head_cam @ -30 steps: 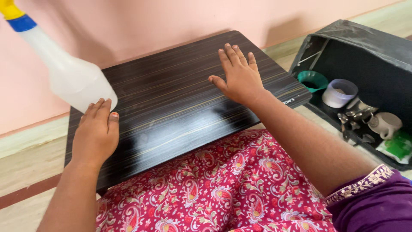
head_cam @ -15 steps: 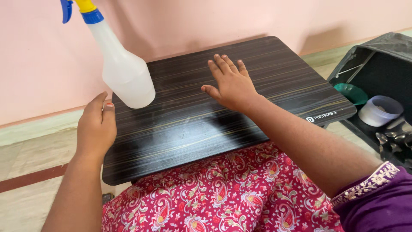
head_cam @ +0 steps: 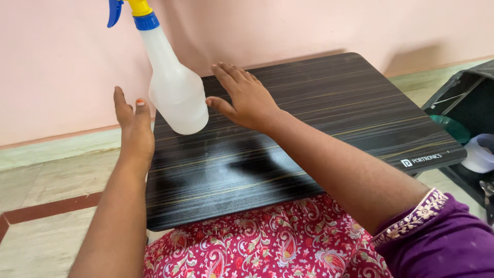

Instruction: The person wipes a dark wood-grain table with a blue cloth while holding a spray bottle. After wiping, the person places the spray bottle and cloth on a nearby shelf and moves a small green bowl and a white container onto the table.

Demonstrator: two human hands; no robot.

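A translucent white spray bottle (head_cam: 175,90) with a yellow and blue trigger head stands upright on the left part of a dark wood-grain lap table (head_cam: 319,118). My left hand (head_cam: 135,128) is raised just left of the bottle, fingers extended, palm toward it, not touching. My right hand (head_cam: 242,98) hovers just right of the bottle over the tabletop, fingers spread, thumb near the bottle's side. Neither hand holds anything.
The table rests over my lap, covered in red paisley cloth (head_cam: 267,247). A pink wall (head_cam: 309,25) rises behind it. At the right edge a dark bin (head_cam: 465,100) holds a green bowl (head_cam: 450,127) and a white cup (head_cam: 478,154). Tiled floor (head_cam: 46,190) lies to the left.
The view has shifted so the table and bottle sit further right. My right hand moved left toward the bottle, and my left hand rose from the table edge beside it.
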